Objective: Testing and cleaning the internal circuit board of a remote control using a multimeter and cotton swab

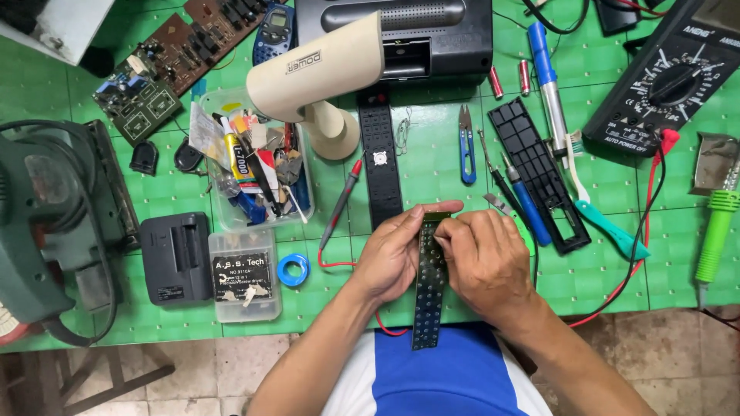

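A long narrow dark circuit board (428, 296) with rows of round contacts hangs over the table's near edge. My left hand (395, 250) grips its upper part from the left, thumb lying across its top end. My right hand (486, 258) presses on the board from the right, fingertips on its upper middle. Just beyond my hands lie two black remote-control shell halves (382, 162) (539, 173), a red probe (341, 202) and a blue-handled screwdriver (529, 208).
A green mat (432, 154) covers the table. A multimeter (667, 73) sits far right, a green soldering iron (717, 231) at the right edge, blue snips (467, 146), a clear parts tub (254, 166), a cream lamp (316, 73), a black radio (408, 31), and a green power tool (46, 223) at left.
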